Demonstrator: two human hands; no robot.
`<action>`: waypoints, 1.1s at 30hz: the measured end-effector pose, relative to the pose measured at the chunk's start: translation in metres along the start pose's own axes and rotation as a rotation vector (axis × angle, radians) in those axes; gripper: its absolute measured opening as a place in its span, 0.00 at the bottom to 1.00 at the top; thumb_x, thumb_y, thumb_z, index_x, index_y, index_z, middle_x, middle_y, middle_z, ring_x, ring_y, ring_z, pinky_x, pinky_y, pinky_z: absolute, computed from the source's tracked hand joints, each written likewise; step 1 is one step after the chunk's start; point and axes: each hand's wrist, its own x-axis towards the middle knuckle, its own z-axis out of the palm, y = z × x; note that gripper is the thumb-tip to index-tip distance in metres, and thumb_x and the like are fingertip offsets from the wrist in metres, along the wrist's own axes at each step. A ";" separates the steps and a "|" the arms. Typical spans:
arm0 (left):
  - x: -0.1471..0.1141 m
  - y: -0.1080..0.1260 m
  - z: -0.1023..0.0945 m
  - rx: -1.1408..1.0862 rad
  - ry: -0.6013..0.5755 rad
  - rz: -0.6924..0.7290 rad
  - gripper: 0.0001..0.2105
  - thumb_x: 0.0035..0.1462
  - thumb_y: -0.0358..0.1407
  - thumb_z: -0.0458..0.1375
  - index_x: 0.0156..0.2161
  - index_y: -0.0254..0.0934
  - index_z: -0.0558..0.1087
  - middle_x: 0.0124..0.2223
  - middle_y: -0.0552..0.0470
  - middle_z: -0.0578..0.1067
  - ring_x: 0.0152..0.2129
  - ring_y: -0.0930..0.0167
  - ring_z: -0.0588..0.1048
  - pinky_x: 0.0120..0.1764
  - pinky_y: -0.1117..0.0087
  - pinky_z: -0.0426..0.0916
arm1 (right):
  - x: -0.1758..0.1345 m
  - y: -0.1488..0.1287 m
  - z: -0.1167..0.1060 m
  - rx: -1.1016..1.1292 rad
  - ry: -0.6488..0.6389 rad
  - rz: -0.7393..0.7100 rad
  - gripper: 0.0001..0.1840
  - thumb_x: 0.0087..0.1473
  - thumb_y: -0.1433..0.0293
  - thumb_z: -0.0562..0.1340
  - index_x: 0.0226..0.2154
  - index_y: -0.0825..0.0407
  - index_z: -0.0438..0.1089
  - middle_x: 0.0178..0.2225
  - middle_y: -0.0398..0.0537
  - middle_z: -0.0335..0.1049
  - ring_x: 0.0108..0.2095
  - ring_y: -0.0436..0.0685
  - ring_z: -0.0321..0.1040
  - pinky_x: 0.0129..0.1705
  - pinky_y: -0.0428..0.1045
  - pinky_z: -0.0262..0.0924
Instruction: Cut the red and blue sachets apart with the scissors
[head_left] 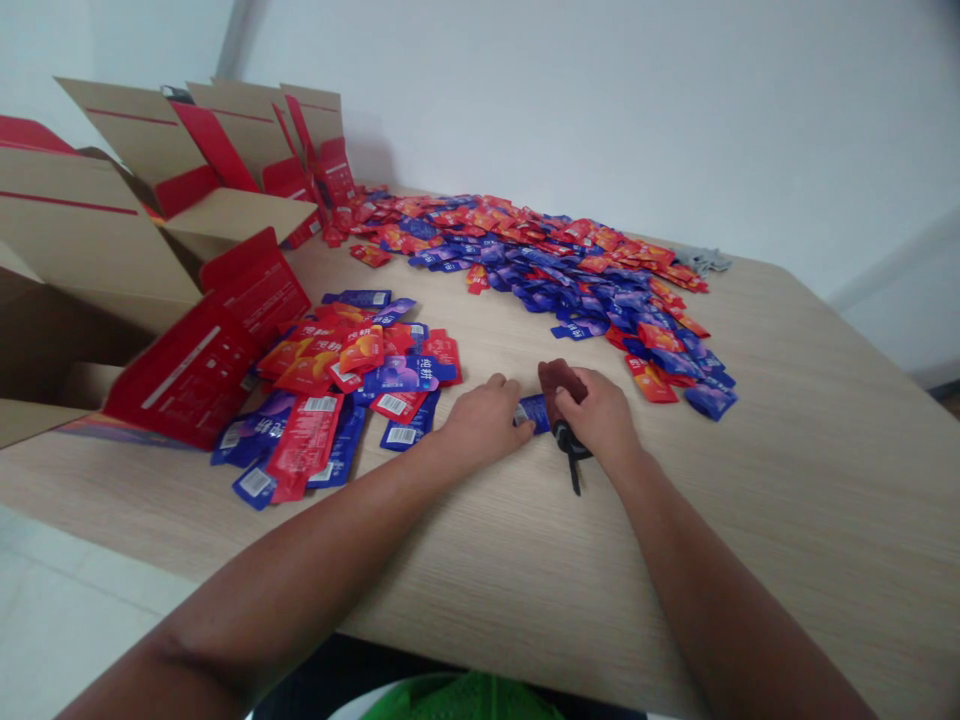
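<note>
My left hand lies low over the table, its thumb and fingers holding the left end of a blue packet flat. My right hand is closed around a brownish-red hand-held tool with a black lower part and a thin black strap or tail. That tool stands over the right end of the packet and hides it; its exact kind I cannot make out. Left of my left hand is a loose heap of red and blue packets, some showing white barcode labels.
A long pile of red and blue packets stretches along the back of the table. Open cardboard boxes with red flaps stand at the left. Grey crumpled material lies at the back right, near the wall.
</note>
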 end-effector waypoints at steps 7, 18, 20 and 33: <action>0.000 0.000 0.000 -0.007 0.003 0.000 0.17 0.63 0.48 0.61 0.50 0.40 0.73 0.53 0.43 0.75 0.47 0.59 0.79 0.46 0.61 0.76 | 0.000 -0.001 0.000 0.056 -0.038 -0.069 0.17 0.59 0.67 0.62 0.50 0.48 0.78 0.45 0.51 0.80 0.44 0.63 0.75 0.46 0.56 0.67; -0.001 0.000 -0.001 -0.013 0.010 0.007 0.16 0.63 0.47 0.60 0.51 0.41 0.73 0.53 0.44 0.76 0.46 0.60 0.79 0.45 0.61 0.76 | 0.000 -0.001 0.002 0.098 -0.059 -0.113 0.17 0.58 0.67 0.63 0.49 0.48 0.78 0.45 0.50 0.80 0.44 0.62 0.75 0.47 0.55 0.66; -0.001 0.001 -0.001 -0.012 -0.006 -0.005 0.16 0.63 0.47 0.60 0.50 0.40 0.73 0.53 0.43 0.75 0.46 0.60 0.79 0.45 0.61 0.76 | 0.000 0.001 0.002 0.055 -0.035 -0.062 0.16 0.58 0.66 0.63 0.48 0.48 0.78 0.44 0.51 0.80 0.43 0.63 0.75 0.45 0.55 0.66; 0.001 -0.003 0.003 -0.034 0.026 0.027 0.16 0.62 0.45 0.60 0.51 0.40 0.73 0.52 0.43 0.76 0.46 0.59 0.79 0.44 0.61 0.76 | -0.004 -0.009 -0.002 0.122 -0.102 -0.188 0.19 0.59 0.68 0.62 0.52 0.48 0.77 0.45 0.50 0.80 0.45 0.62 0.75 0.47 0.55 0.66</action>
